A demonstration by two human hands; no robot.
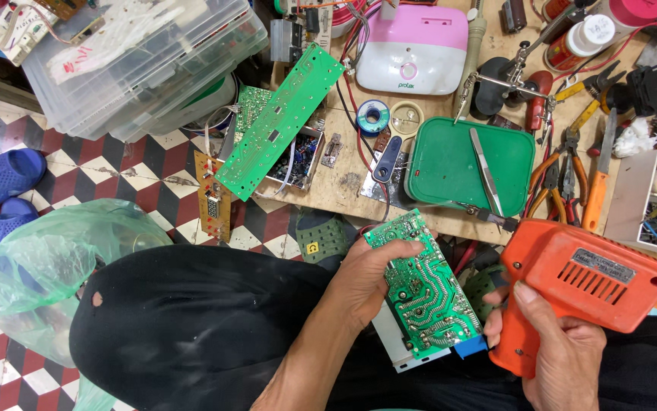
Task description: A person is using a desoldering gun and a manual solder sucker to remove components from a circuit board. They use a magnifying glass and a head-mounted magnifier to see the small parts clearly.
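Green solder-side copper faces me on the small circuit board (422,285), which my left hand (370,285) holds with the thumb curled over its upper edge and the other fingers wrapped behind it. A blue component (470,346) and a grey metal part (398,348) stick out beyond the board's lower end, below my fingertips. My right hand (560,350) is closed round the grip of an orange pistol-shaped soldering gun (575,281), thumb lying up the handle; the gun's body sits just right of the board, close to it, though I cannot tell if they touch. Past my knuckles, on the wooden bench, a green lidded box (450,164) carries metal tweezers (486,171). Further out from my left fingers a long green board (280,122) leans over a tray of parts. Orange-handled pliers (553,179) lie beyond my right hand.
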